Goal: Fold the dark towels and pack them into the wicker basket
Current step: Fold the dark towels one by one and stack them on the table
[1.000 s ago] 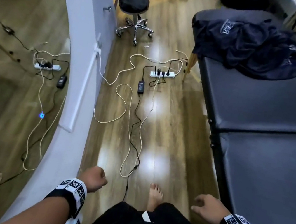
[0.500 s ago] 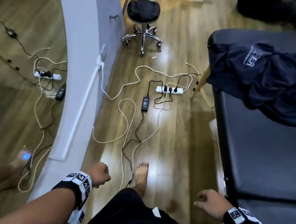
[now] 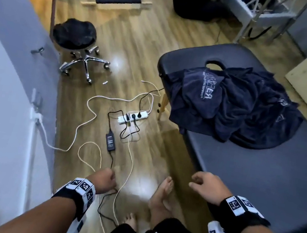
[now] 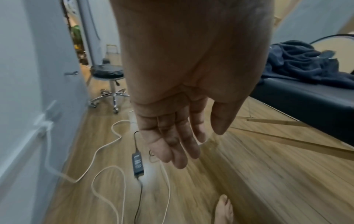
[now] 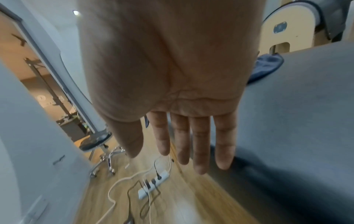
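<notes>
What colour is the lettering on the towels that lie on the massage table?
White, on dark navy towels; the head view shows it best.

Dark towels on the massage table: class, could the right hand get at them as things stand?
Probably not yet: the right hand hangs empty, well short of the dark towels. Nothing on the massage table blocks the way.

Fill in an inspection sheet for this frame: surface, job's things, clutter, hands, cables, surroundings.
Surface: black massage table, near half bare.
Job's things: dark towels heaped unfolded at the table's far end by the face hole; wicker basket nothing seen.
Clutter: nothing seen on the table besides the towels.
Hands: left hand and right hand hold nothing, fingers relaxed.
Cables: power strip, black adapter and white cables loose on the wooden floor.
Surroundings: rolling stool, curved wall.
</notes>
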A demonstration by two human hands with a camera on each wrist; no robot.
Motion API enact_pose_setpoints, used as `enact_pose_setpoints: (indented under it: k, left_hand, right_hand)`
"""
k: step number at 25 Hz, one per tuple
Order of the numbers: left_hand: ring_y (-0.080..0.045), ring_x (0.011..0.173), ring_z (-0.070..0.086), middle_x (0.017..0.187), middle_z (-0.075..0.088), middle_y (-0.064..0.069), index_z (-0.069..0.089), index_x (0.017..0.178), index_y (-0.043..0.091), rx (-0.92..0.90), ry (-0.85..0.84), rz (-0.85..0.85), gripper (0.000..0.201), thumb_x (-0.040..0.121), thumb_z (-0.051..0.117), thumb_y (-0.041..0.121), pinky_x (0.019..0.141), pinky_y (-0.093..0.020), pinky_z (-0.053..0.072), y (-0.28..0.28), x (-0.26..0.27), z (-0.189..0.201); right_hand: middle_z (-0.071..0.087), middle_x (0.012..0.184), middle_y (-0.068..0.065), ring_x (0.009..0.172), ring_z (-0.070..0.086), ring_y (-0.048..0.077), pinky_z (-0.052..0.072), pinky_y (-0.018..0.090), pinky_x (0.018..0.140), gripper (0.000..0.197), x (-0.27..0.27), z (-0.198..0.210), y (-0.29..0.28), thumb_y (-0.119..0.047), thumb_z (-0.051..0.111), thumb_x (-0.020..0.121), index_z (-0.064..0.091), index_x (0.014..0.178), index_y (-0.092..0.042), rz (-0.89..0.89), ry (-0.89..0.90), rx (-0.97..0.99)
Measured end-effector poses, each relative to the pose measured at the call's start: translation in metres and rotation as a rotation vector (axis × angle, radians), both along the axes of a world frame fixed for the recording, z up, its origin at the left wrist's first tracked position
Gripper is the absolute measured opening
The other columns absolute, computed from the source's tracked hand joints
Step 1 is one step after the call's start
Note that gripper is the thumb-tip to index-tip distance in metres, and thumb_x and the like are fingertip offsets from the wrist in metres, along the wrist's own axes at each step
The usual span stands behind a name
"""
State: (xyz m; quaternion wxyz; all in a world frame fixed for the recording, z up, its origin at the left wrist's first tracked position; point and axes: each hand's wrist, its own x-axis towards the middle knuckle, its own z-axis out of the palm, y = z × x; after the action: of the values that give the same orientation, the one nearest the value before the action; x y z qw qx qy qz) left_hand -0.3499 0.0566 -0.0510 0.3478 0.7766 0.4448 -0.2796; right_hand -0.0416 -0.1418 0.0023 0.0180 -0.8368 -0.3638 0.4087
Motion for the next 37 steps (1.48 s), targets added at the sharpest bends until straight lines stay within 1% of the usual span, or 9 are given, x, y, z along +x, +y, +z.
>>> enact_pose_setpoints:
  k: [4, 10, 16, 20, 24, 26, 29, 33, 37]
  left_hand:
    - [-0.031, 0.081, 0.062, 0.075, 0.057, -0.007, 0.045, 0.064, 0.014, 0.060, -0.067, -0.181, 0.023, 0.082, 0.051, 0.025, 0.064, -0.028, 0.039, 0.062, 0.102, 0.010]
    - [-0.032, 0.084, 0.060, 0.086, 0.063, -0.010, 0.053, 0.080, 0.013, 0.118, -0.155, -0.478, 0.018, 0.087, 0.046, 0.027, 0.071, -0.036, 0.050, 0.100, 0.254, 0.053]
    - [-0.031, 0.098, 0.059, 0.105, 0.057, -0.003, 0.046, 0.098, 0.025, 0.237, -0.337, -0.700, 0.018, 0.080, 0.050, 0.022, 0.080, -0.042, 0.052, 0.141, 0.363, 0.089]
    - [-0.032, 0.094, 0.054, 0.115, 0.046, -0.011, 0.044, 0.119, 0.015, 0.488, -0.402, -1.106, 0.044, 0.079, 0.061, 0.013, 0.059, -0.041, 0.044, 0.160, 0.384, 0.078]
    - [-0.028, 0.074, 0.056, 0.092, 0.051, -0.009, 0.059, 0.085, 0.013, 0.557, -0.504, -1.340, 0.016, 0.074, 0.069, 0.016, 0.044, -0.035, 0.046, 0.183, 0.393, 0.067]
    - [-0.029, 0.081, 0.058, 0.092, 0.055, -0.006, 0.060, 0.080, 0.016, 0.490, -0.544, -1.355, 0.008, 0.078, 0.063, 0.024, 0.055, -0.038, 0.050, 0.185, 0.406, 0.079]
    - [-0.031, 0.097, 0.060, 0.104, 0.063, -0.005, 0.054, 0.098, 0.021, 0.319, -0.652, -1.205, 0.019, 0.093, 0.045, 0.036, 0.080, -0.042, 0.049, 0.176, 0.432, 0.114]
    - [-0.025, 0.096, 0.061, 0.098, 0.067, 0.000, 0.048, 0.095, 0.028, -0.015, -0.771, -1.077, 0.015, 0.097, 0.045, 0.042, 0.084, -0.044, 0.049, 0.156, 0.468, 0.155]
    - [-0.014, 0.092, 0.059, 0.095, 0.064, 0.008, 0.051, 0.095, 0.028, -0.173, -0.862, -1.131, 0.013, 0.091, 0.061, 0.036, 0.084, -0.039, 0.048, 0.129, 0.490, 0.180]
  right_hand:
    - [0.073, 0.112, -0.003, 0.111, 0.065, 0.016, 0.050, 0.029, 0.096, 0.033, 0.049, 0.004, 0.040, -0.040, 0.069, 0.089, 0.071, 0.116, -0.022, -0.133, 0.009, 0.135]
    - [0.072, 0.100, -0.001, 0.104, 0.067, 0.024, 0.051, 0.033, 0.087, 0.025, 0.124, 0.013, 0.088, -0.036, 0.068, 0.087, 0.070, 0.107, -0.021, -0.223, -0.141, 0.267]
    - [0.044, 0.127, 0.000, 0.120, 0.046, 0.028, 0.047, 0.043, 0.100, 0.063, 0.185, 0.027, 0.144, -0.050, 0.078, 0.077, 0.053, 0.130, -0.026, -0.222, -0.342, 0.236]
    - [0.048, 0.125, 0.004, 0.118, 0.045, 0.032, 0.043, 0.046, 0.094, 0.048, 0.178, 0.015, 0.171, -0.045, 0.071, 0.083, 0.056, 0.123, -0.024, 0.007, -0.487, -0.050]
    - [0.063, 0.114, 0.007, 0.111, 0.056, 0.031, 0.047, 0.041, 0.091, 0.022, 0.184, 0.025, 0.177, -0.019, 0.057, 0.093, 0.069, 0.109, -0.011, -0.005, -0.561, -0.073]
    - [0.066, 0.110, 0.011, 0.108, 0.058, 0.032, 0.051, 0.039, 0.089, 0.020, 0.190, 0.038, 0.169, -0.020, 0.057, 0.092, 0.070, 0.103, -0.009, -0.124, -0.536, -0.069]
    - [0.064, 0.113, 0.009, 0.110, 0.060, 0.031, 0.052, 0.037, 0.090, 0.024, 0.193, 0.062, 0.152, -0.030, 0.062, 0.089, 0.070, 0.105, -0.015, -0.372, -0.503, 0.046]
    - [0.059, 0.118, -0.008, 0.111, 0.054, 0.009, 0.043, 0.024, 0.099, 0.062, 0.171, 0.094, 0.145, -0.055, 0.073, 0.073, 0.058, 0.125, -0.026, -0.408, -0.252, 0.460]
    - [0.064, 0.078, -0.011, 0.073, 0.055, 0.009, 0.040, 0.024, 0.071, 0.013, 0.167, 0.113, 0.136, -0.019, 0.069, 0.084, 0.062, 0.090, -0.028, -0.792, -0.453, 0.635]
